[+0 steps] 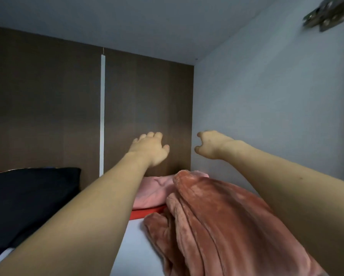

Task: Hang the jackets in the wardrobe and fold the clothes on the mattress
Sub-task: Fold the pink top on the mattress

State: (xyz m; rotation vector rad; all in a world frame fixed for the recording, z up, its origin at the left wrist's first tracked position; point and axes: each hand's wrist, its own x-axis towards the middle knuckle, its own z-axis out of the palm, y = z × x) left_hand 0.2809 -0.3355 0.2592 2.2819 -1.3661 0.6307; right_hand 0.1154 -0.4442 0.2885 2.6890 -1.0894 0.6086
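Both hands raised, empty, inside wardrobe: left hand (149,148) loosely open, right hand (210,145) loosely curled. Velvety garment (223,222) below on shelf (136,248), long axis toward back corner, nearer right arm.

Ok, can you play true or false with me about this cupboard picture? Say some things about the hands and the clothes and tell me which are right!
1. Both hands hold nothing. True: the left hand and right hand reach forward above the clothes.
2. The fuzzy brown-pink garment hangs from a rail. False: it lies crumpled on the white shelf.
3. A light pink cloth lies behind the fuzzy one. True.
4. The dark pile sits on the right. False: it sits on the left.
5. A metal hinge shows at the top right. True.
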